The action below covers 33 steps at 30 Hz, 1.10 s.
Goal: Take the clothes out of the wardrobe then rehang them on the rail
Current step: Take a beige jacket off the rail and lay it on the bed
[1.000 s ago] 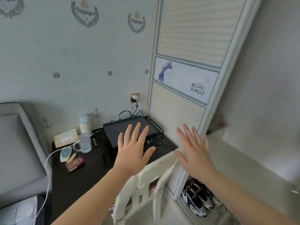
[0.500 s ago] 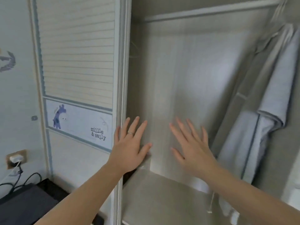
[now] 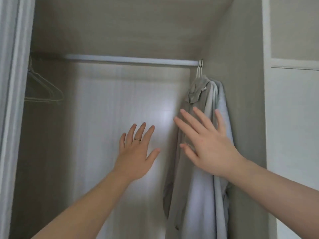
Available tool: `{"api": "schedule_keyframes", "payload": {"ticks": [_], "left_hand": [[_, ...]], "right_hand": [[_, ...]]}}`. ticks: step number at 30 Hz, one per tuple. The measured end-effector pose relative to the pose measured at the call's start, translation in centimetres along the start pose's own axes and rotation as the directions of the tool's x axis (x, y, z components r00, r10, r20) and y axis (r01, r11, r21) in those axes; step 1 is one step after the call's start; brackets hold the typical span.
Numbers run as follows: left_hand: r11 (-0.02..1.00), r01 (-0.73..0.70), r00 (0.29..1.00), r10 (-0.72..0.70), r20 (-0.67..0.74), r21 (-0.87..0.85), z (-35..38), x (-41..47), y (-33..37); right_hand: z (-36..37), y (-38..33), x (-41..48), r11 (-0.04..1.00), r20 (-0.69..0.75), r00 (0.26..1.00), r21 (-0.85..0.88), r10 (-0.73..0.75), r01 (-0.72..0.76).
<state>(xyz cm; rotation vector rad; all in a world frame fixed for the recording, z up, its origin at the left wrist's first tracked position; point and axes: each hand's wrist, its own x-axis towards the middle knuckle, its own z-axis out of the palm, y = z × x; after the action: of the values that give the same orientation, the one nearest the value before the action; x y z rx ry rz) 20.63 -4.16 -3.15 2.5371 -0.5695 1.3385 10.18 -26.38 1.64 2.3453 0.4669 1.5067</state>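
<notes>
Flat right hand (image 3: 209, 145) (fingers spread) before clothes (image 3: 198, 169)

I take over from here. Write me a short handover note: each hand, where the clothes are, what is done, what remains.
Left hand: open, empty, raised toward the wardrobe interior.
Right hand: open, empty, in front of the clothes; contact unclear.
Clothes hang at the right end of the rail; empty hangers at the left end.
Done: wardrobe open, nothing taken out.
Left to do: take the clothes out, then rehang them on the rail.
</notes>
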Motion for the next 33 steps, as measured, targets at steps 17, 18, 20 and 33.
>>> {"api": "schedule_keyframes", "payload": {"ticks": [17, 18, 20, 33], "left_hand": [[0.886, -0.136, 0.991, 0.114, -0.076, -0.444, 12.2, 26.2, 1.1], [0.865, -0.133, 0.991, 0.110, -0.076, -0.484, 12.7, 27.2, 1.7], [0.814, -0.110, 0.994, 0.086, -0.070, -0.570, 13.5, 29.2, 3.0], [0.385, 0.013, 0.974, 0.205, 0.099, -0.923, 17.2, 34.5, 8.4]], "right_hand": [[3.7, 9.5, 16.2, 0.851, -0.019, 0.963, -0.464, 0.268, -0.246], [3.9, 9.8, 16.7, 0.834, -0.010, 0.958, -0.490, 0.286, -0.255], [4.3, 10.3, 17.7, 0.798, 0.004, 0.947, -0.540, 0.321, -0.267], [6.4, 12.7, 21.0, 0.623, 0.091, 0.871, -0.735, 0.482, -0.268]]}}
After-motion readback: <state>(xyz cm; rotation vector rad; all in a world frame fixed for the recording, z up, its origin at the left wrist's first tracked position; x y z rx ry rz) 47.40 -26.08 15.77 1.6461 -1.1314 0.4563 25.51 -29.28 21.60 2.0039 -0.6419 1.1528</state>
